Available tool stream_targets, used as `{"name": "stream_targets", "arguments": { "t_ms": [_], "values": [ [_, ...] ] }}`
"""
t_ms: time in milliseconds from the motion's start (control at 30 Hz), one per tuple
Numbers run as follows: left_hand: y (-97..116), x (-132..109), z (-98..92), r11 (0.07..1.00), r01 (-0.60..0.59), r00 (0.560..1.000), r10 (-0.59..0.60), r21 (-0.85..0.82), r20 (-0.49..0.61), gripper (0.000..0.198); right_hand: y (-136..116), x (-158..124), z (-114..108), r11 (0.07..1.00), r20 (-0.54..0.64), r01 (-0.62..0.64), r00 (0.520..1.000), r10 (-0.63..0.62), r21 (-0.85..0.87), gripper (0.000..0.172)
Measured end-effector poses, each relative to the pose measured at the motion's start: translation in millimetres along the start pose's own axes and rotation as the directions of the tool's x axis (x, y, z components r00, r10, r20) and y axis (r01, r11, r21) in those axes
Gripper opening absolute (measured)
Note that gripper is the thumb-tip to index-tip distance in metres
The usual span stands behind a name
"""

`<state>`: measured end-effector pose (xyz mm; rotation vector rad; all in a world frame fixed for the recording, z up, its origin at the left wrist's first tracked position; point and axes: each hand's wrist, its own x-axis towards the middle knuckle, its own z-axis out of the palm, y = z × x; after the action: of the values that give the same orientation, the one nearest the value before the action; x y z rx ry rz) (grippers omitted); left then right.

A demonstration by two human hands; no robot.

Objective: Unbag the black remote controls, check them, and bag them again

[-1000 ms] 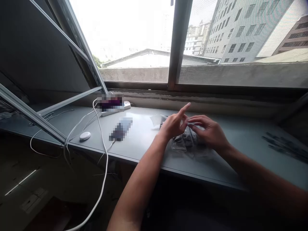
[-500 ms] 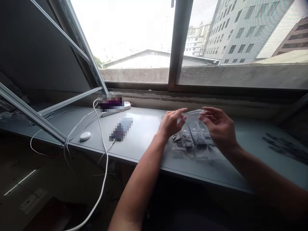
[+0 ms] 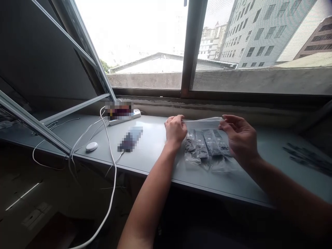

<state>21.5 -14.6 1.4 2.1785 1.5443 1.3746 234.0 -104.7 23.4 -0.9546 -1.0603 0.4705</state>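
Left hand (image 3: 175, 129) & right hand (image 3: 238, 136) each pinch a top corner of a clear plastic bag (image 3: 204, 145), fingers closed on it. Bag w/ dark strips inside hangs down onto the grey tabletop (image 3: 155, 148), near a white cable (image 3: 110, 152).

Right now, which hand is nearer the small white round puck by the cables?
Left. The left hand pinches the clear bag's left top corner, closer to the puck; the right hand pinches the opposite corner.
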Motion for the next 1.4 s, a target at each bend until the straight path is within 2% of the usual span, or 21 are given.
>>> {"name": "stream_targets", "arguments": {
  "t_ms": [133,300,400,500,567,667,800,933,1167,1400],
  "values": [
    [-1,-2,1.6,0.999,-0.036,0.999,0.035,0.029,0.025,0.030,-2,-1,0,1.000,-0.009,0.004,1.000,-0.004,-0.004,0.027],
    [-9,2,4.6,0.999,-0.033,0.999,0.033,0.004,-0.021,0.026,-3,0,1,1.000,-0.080,-0.003,0.997,0.005,0.027,0.025],
    [-15,7,3.1,0.997,-0.035,0.995,0.029,-0.068,-0.096,0.017,1,5,-2,0.993,-0.149,-0.059,0.986,0.074,0.101,0.027],
    [-19,13,-0.9,0.967,0.046,0.987,-0.082,-0.252,-0.135,0.017,3,10,-4,0.971,-0.188,-0.153,0.964,0.187,0.183,0.026],
    [-21,17,-3.1,0.877,0.127,0.976,-0.195,-0.464,-0.100,0.025,3,13,-5,0.950,-0.203,-0.213,0.944,0.261,0.229,0.025],
    [-23,22,-3.7,0.659,0.189,0.950,-0.309,-0.728,-0.034,0.044,1,14,-6,0.915,-0.206,-0.309,0.908,0.364,0.258,0.022],
    [-23,24,-1.8,0.477,0.190,0.936,-0.351,-0.858,0.012,0.063,0,14,-7,0.872,-0.165,-0.401,0.875,0.455,0.280,0.017],
    [-20,24,-1.8,0.357,0.165,0.931,-0.363,-0.919,0.026,0.065,2,13,-6,0.858,-0.144,-0.419,0.869,0.474,0.297,0.017],
    [-15,26,-4.6,0.394,0.091,0.932,-0.358,-0.914,-0.062,0.057,7,12,-7,0.862,-0.122,-0.422,0.875,0.468,0.281,0.016],
    [-11,25,-7.0,0.465,0.084,0.935,-0.342,-0.881,-0.092,0.052,10,12,-7,0.854,-0.110,-0.435,0.870,0.480,0.285,0.013]
  ]
}}
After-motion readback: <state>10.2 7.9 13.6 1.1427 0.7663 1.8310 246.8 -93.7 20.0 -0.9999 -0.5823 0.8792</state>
